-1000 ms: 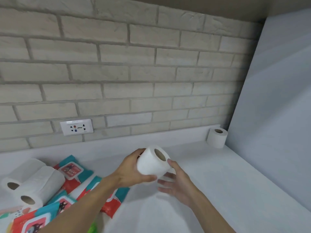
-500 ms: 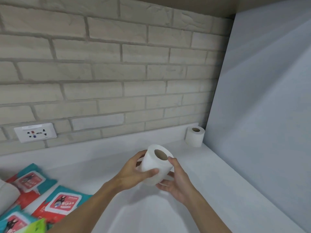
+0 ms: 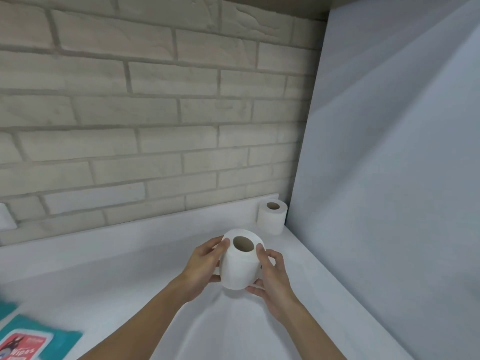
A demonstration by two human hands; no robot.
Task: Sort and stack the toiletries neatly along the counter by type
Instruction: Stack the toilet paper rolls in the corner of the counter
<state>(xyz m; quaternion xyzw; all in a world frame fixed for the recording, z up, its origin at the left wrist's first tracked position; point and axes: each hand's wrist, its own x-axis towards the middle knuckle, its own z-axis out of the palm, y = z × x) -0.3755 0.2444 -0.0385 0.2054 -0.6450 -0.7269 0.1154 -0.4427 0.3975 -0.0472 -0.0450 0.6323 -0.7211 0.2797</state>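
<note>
A white toilet paper roll [image 3: 237, 268] is held above the white counter [image 3: 117, 281], its cardboard core facing up. My left hand [image 3: 201, 268] grips its left side and my right hand [image 3: 272, 279] grips its right side and bottom. A second toilet paper roll [image 3: 271, 219] stands upright in the far right corner of the counter, against the grey side panel. A teal and red wipes pack [image 3: 28, 341] lies at the bottom left, partly cut off by the frame edge.
A brick wall [image 3: 155, 113] runs along the back of the counter above a low white backsplash. A tall grey panel [image 3: 389, 178] closes off the right side. A white wall socket [image 3: 5, 216] shows at the left edge.
The view has swung right and closer; the paper towel rolls and most wipes packs have left the frame. Both hands carried the roll right, toward the corner roll, and turned it more upright.
</note>
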